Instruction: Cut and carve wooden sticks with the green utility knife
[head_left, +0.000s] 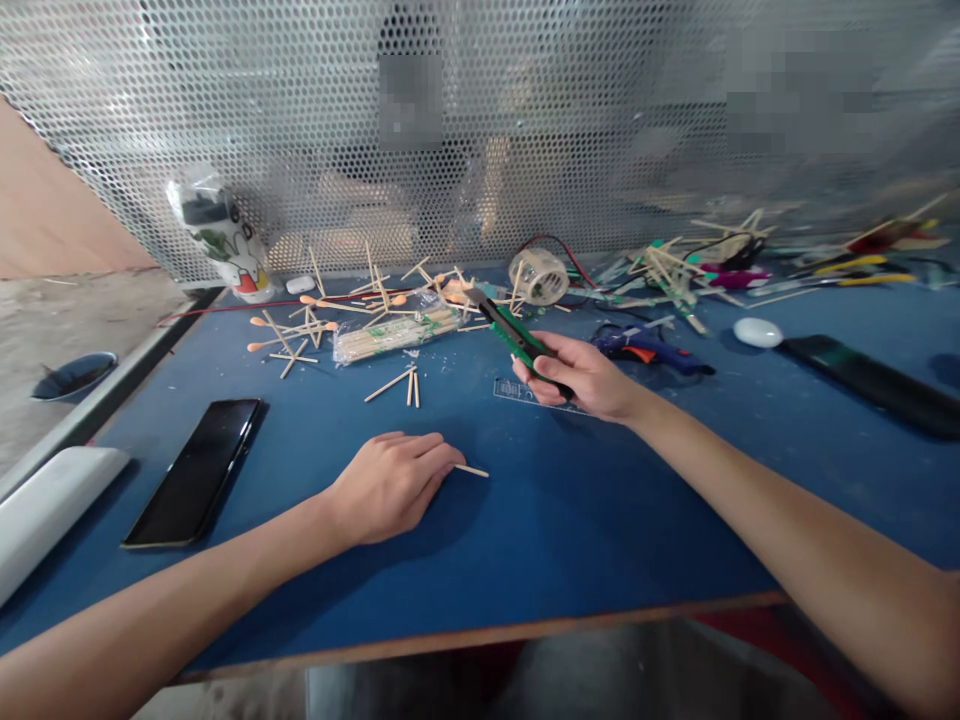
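Observation:
My left hand (397, 482) rests closed on the blue table, gripping a thin wooden stick (472, 470) whose end sticks out to the right past the fingers. Raised over the table, my right hand (577, 378) is wrapped round a green and black utility knife (525, 345), its tip pointing up and to the left. Beneath the right hand lies a clear ruler (514, 388), partly covered. A few short cut sticks (412, 388) lie beyond my left hand. Behind them is a clear plastic pack of sticks (397, 335).
Glued stick shapes (289, 340) with orange tips stand at the back left, near a bottle (225, 240). A tape roll (538, 276) and a blue glue gun (652, 350) lie further right. A phone (193, 475) lies left. A perforated metal screen (315, 120) closes off the back.

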